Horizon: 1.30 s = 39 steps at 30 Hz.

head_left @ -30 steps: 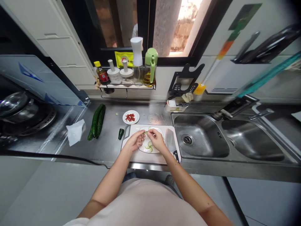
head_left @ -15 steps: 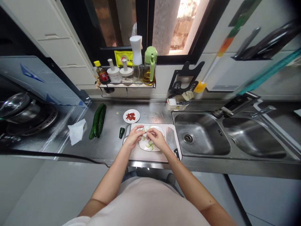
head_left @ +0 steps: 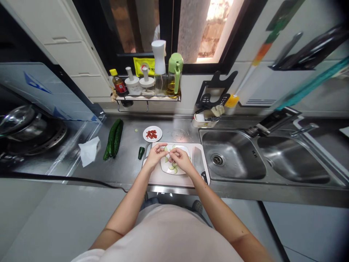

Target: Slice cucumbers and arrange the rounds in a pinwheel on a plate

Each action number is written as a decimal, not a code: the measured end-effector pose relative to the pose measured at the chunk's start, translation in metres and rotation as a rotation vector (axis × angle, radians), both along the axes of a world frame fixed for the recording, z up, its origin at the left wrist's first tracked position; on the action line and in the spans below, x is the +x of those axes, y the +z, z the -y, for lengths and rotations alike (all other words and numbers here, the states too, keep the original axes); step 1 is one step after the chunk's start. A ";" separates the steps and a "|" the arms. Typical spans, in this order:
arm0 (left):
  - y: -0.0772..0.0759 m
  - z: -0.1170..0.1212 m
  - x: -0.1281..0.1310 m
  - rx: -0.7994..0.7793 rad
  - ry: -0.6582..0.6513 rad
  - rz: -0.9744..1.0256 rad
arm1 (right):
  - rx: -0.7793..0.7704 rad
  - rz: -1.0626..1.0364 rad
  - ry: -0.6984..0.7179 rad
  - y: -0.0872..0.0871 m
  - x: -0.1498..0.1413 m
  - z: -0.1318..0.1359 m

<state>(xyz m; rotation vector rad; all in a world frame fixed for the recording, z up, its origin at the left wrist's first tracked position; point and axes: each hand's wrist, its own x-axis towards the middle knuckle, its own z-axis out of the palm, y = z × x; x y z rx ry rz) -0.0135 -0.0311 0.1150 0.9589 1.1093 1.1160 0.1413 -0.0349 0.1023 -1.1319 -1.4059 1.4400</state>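
Above a white plate [head_left: 165,169], my left hand [head_left: 155,157] is closed with thumb and fingertips on a pale green cucumber slice [head_left: 165,149]. My right hand [head_left: 181,159] meets it from the other side, its thumb and forefinger pinched at the slice's edge; the fingers partly hide the contact. Thin cucumber slices [head_left: 172,168] lie fanned in a curved pattern on the plate. Under the plate is a pale cutting board [head_left: 160,181]. A knife [head_left: 199,160] rests along the board's right side, its dark handle towards me.
Small red pieces fill a white dish [head_left: 152,134] behind the board. A cucumber end [head_left: 141,153] lies left of the board, with whole cucumbers [head_left: 113,140] and a white tissue [head_left: 89,151] farther left. To the right is a double sink [head_left: 234,154]. A bottle rack [head_left: 148,98] hangs behind.
My hands stay over the plate, with only small finger movements at the slice. The view has shifted slightly. The plate, board and knife lie as before.
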 end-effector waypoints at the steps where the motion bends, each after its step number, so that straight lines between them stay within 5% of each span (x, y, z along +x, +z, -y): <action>1: -0.002 0.000 0.000 0.011 0.004 -0.004 | -0.005 0.000 0.002 -0.002 0.000 -0.001; 19: -0.039 -0.009 -0.004 0.046 0.070 -0.097 | -0.039 0.074 0.011 -0.029 0.009 -0.025; 30: -0.084 -0.015 -0.014 0.051 0.111 -0.459 | 0.077 0.418 0.034 -0.073 0.004 -0.046; 39: -0.091 -0.014 -0.015 0.085 0.040 -0.779 | 0.150 0.611 0.044 -0.087 0.004 -0.051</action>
